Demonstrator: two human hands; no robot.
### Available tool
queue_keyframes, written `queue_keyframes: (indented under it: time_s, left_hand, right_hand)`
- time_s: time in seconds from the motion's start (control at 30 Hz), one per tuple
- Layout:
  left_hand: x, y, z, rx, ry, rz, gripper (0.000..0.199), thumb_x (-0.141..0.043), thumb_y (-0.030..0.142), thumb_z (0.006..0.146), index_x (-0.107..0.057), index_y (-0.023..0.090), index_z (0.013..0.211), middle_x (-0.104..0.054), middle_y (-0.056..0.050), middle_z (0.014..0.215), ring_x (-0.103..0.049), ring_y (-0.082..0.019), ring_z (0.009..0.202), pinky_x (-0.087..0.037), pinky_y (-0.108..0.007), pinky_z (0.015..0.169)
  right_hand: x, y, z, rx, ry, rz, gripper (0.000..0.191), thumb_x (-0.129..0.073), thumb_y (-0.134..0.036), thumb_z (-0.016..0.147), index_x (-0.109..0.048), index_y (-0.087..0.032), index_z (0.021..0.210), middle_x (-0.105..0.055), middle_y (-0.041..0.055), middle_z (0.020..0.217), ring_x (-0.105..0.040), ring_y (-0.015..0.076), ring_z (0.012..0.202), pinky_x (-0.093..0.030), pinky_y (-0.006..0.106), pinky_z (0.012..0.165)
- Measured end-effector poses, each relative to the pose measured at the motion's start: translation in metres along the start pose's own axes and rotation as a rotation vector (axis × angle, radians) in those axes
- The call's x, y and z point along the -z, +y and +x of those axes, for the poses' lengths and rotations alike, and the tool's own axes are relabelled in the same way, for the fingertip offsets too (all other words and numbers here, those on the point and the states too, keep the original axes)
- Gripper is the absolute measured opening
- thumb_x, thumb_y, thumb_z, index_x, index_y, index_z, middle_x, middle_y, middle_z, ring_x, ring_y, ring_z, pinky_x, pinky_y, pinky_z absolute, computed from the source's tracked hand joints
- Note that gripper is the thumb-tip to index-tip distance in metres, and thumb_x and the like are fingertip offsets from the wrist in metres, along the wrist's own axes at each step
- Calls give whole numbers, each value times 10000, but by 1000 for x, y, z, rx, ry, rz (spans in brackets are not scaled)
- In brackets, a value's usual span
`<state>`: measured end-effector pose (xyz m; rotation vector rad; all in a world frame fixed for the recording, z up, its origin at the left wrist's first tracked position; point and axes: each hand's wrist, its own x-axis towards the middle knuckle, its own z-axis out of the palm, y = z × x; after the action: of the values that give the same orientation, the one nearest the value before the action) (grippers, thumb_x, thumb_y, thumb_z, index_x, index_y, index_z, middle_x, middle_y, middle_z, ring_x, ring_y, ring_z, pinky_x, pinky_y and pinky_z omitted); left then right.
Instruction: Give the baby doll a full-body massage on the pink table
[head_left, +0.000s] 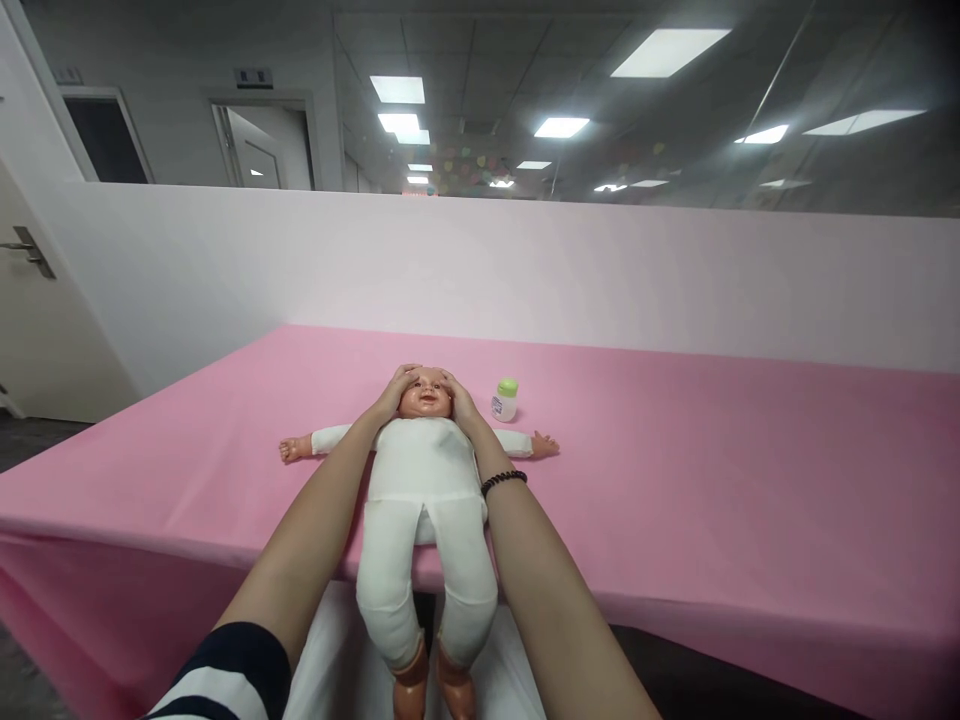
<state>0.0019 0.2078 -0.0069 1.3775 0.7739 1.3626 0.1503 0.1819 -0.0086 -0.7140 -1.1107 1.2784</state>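
Observation:
A baby doll (pixel 426 465) in white cloth lies on its back on the pink-covered table (pixel 675 480), arms spread wide, its legs hanging over the front edge. My left hand (pixel 395 390) rests against the left side of the doll's head, and my right hand (pixel 459 398) against the right side. Both hands cup the head from either side, with fingers near the forehead and the face showing between them. A small jar (pixel 505 400) with a green lid stands just right of my right hand, touching neither hand.
A white low wall (pixel 525 270) runs behind the table, with glass above it reflecting ceiling lights. At the far left is a door (pixel 45 290) with a metal handle. The table's front edge is close to my body.

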Motion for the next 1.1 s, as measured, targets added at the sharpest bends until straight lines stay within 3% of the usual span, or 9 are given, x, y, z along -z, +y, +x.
queue_keyframes:
  time_s: [0.13,0.33,0.6,0.8,1.1]
  left_hand:
    - [0,6,-6,4,-45,12,481,-680,459,750,-532,214,1136,-638,-49,1077,-624,-235,1055,-490,-384,969]
    - [0,15,-14,30,-59,35,522,-729,393,729,-514,223,1172,-655,-46,1067,-658,-238,1004,-503,-396,951]
    - [-3,14,-14,51,-49,-9,540,-732,410,716,-509,219,1169,-642,-52,1076,-655,-234,996,-502,-396,944]
    - [-9,18,-14,48,-12,-59,530,-699,385,672,-508,197,1129,-652,-59,1041,-635,-257,1025,-480,-409,954]
    - [-10,20,-14,59,5,-86,483,-682,369,673,-521,200,1096,-643,-53,1049,-610,-255,1061,-470,-395,965]
  right_hand:
    - [0,-4,-4,60,-79,0,378,-666,-425,749,-634,-267,1091,-656,-3,1172,-577,206,1168,-444,352,1058]
    - [1,-6,-11,1,-73,-51,467,-717,-437,755,-601,-304,1186,-633,1,1211,-609,218,1122,-485,380,1007]
    - [7,8,3,31,2,-90,456,-720,-446,737,-610,-286,1150,-635,7,1186,-596,223,1143,-464,353,1023]
    - [13,18,13,19,-23,-28,505,-724,-440,731,-592,-293,1196,-599,4,1282,-541,217,1228,-421,356,1084]
    - [15,25,20,33,-37,34,418,-680,-400,752,-607,-292,1149,-624,-9,1221,-551,209,1201,-422,364,1086]
